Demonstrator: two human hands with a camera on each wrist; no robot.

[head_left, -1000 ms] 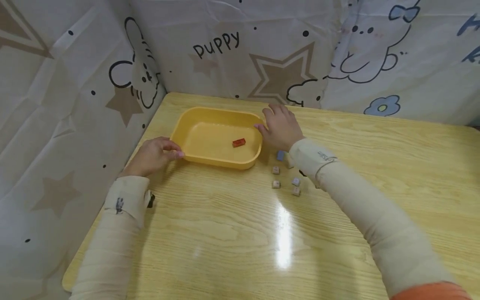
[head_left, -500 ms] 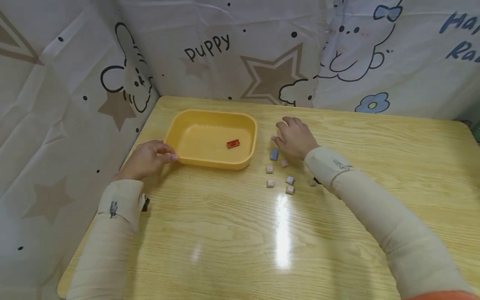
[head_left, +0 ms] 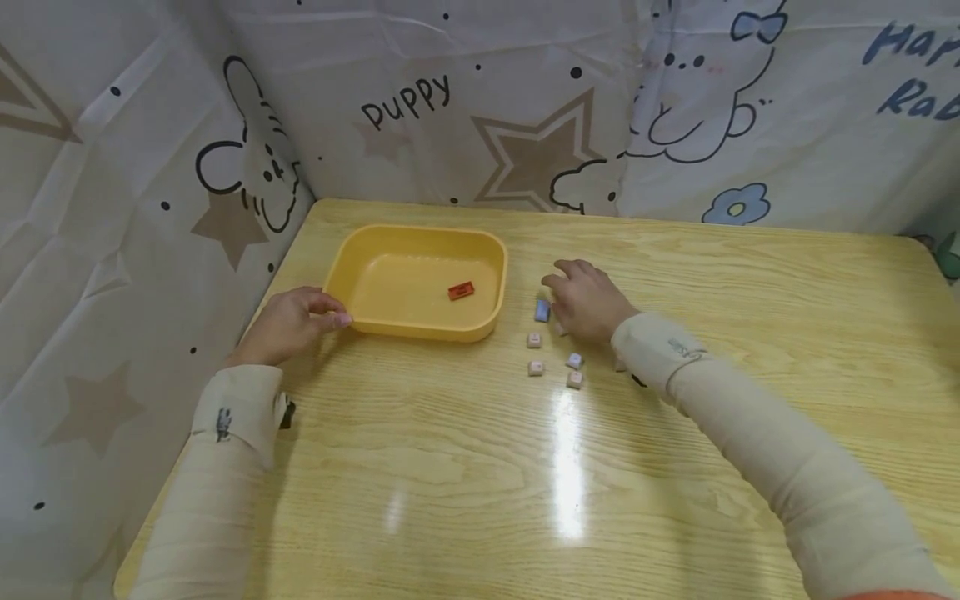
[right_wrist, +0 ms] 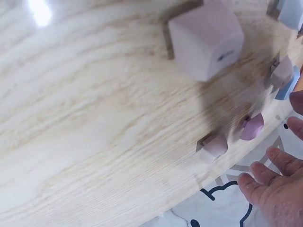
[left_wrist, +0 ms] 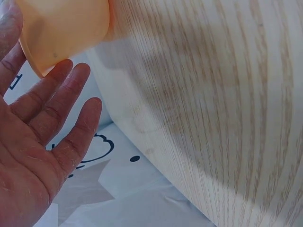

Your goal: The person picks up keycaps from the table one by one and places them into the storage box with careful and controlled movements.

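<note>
Head view: on the wooden table [head_left: 420, 467], we pinched the yellow tray [head_left: 420, 329] at its left rim with our left hand [head_left: 283, 323]; a red piece [head_left: 461, 291] lay inside. Our right hand [head_left: 588, 303], fingers loosely parted, was just beside the blue piece [head_left: 542, 310].

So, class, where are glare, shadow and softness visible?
Head view: a bright glare streak on the table, below the lowest pale block; left wrist view: a broad shadow on the table beside the yellow tray; right wrist view: a white glare patch, upper left, and soft wood grain.
</note>
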